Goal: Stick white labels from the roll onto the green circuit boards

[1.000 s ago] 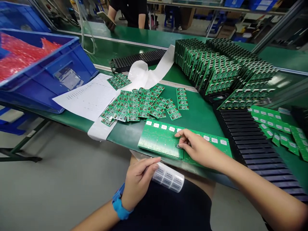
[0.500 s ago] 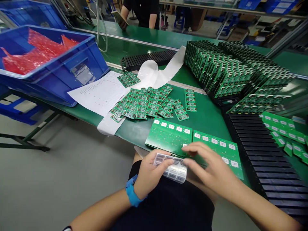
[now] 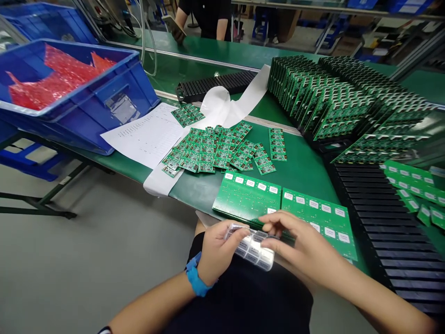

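Observation:
A curled strip of silver-white printed labels [image 3: 255, 250] is gripped by my left hand [image 3: 220, 248], the thumb pressed on its face. My right hand [image 3: 299, 239] is at the strip's right edge, with thumb and forefinger apart and the thumb tip at the labels; whether a label sticks to a fingertip cannot be made out. Just beyond my hands lie two green circuit board panels, a left panel [image 3: 243, 197] on a stack and a right panel [image 3: 321, 215]. Both bear white labels in rows. My right hand covers part of both panels.
Small circuit boards [image 3: 215, 148] are heaped mid-bench. Black slotted racks [image 3: 385, 222] run along the right, some holding upright boards [image 3: 333, 102]. A blue crate [image 3: 132, 102] with red plastic wrap and a printed sheet [image 3: 146, 134] are at left. Across the bench, a person [image 3: 205, 18] holds a phone.
The view has shifted slightly. My right hand's fingers have curled in a little, and its thumb has come over the edge of the label strip. My left hand keeps its hold.

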A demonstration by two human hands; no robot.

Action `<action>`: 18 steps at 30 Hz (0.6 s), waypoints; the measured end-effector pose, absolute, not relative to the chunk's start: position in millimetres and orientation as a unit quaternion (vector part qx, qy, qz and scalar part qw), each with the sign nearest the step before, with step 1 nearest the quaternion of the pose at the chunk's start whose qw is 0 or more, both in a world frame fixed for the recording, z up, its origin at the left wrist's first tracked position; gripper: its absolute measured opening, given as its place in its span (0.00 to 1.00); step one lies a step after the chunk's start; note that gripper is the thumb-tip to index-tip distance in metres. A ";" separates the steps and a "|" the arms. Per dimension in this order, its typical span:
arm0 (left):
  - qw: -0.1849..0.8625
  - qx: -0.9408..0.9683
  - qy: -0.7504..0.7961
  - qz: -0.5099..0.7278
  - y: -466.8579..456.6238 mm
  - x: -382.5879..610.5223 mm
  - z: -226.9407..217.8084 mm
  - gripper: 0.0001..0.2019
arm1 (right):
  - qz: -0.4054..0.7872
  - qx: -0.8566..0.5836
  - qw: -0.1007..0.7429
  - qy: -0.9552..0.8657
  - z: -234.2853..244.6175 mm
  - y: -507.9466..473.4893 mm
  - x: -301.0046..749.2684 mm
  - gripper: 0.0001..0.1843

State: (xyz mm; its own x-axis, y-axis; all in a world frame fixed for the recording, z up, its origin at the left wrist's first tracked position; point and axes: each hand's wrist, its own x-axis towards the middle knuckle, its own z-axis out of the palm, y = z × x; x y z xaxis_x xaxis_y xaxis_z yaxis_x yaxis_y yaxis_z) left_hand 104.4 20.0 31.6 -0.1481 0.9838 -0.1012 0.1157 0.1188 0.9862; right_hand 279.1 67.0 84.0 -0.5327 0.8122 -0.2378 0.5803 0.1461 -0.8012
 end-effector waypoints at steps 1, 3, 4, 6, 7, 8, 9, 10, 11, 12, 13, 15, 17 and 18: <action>0.457 0.470 0.590 0.472 20.1 104.1 31.5 0.05 | 0.450 -0.461 0.127 -0.754 86.4 68.1 278.9 0.09; 0.455 0.474 0.593 0.466 19.9 102.9 30.9 0.04 | 0.439 -0.450 0.128 -0.767 90.6 72.1 278.2 0.08; 0.456 0.470 0.597 0.464 19.7 102.0 30.4 0.05 | 0.436 -0.450 0.133 -0.768 92.0 75.5 278.0 0.10; 0.463 0.452 0.607 0.461 18.8 99.3 29.4 0.06 | 0.419 -0.477 0.156 -0.756 92.1 85.6 278.1 0.10; 0.466 0.446 0.610 0.461 18.1 97.6 29.0 0.06 | 0.408 -0.499 0.161 -0.747 90.6 91.9 278.1 0.10; 0.464 0.449 0.609 0.460 17.3 95.6 28.7 0.07 | 0.398 -0.520 0.159 -0.739 88.3 98.7 277.9 0.10; 0.458 0.460 0.606 0.460 16.6 93.5 28.6 0.07 | 0.389 -0.536 0.146 -0.735 85.2 105.4 277.3 0.10; 0.448 0.477 0.599 0.461 16.0 91.4 28.6 0.07 | 0.381 -0.545 0.127 -0.736 81.7 111.5 276.4 0.10; 0.436 0.495 0.592 0.462 15.6 89.4 28.7 0.07 | 0.375 -0.548 0.107 -0.740 78.2 116.6 275.1 0.10; 0.424 0.510 0.587 0.465 15.5 87.5 28.8 0.06 | 0.369 -0.546 0.088 -0.747 74.8 120.5 273.4 0.10; 0.414 0.517 0.585 0.467 15.7 85.7 28.8 0.07 | 0.360 -0.542 0.076 -0.755 71.9 123.1 271.5 0.10; 0.402 0.517 0.594 0.467 17.1 82.8 28.4 0.07 | 0.346 -0.532 0.064 -0.771 67.6 124.8 267.8 0.10; 0.393 0.508 0.610 0.463 19.3 80.3 27.7 0.06 | 0.334 -0.526 0.060 -0.780 64.6 122.9 265.1 0.11; 0.389 0.504 0.617 0.463 20.5 79.1 27.4 0.06 | 0.323 -0.527 0.058 -0.784 63.4 120.9 264.3 0.11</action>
State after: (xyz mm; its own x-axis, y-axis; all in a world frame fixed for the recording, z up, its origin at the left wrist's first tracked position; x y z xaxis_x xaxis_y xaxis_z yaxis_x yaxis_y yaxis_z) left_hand 79.1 20.5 27.4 -0.1902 0.9817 -0.0133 0.2620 0.0638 0.9630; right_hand 264.3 120.9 63.4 -0.4386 0.8635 -0.2489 0.7887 0.2371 -0.5672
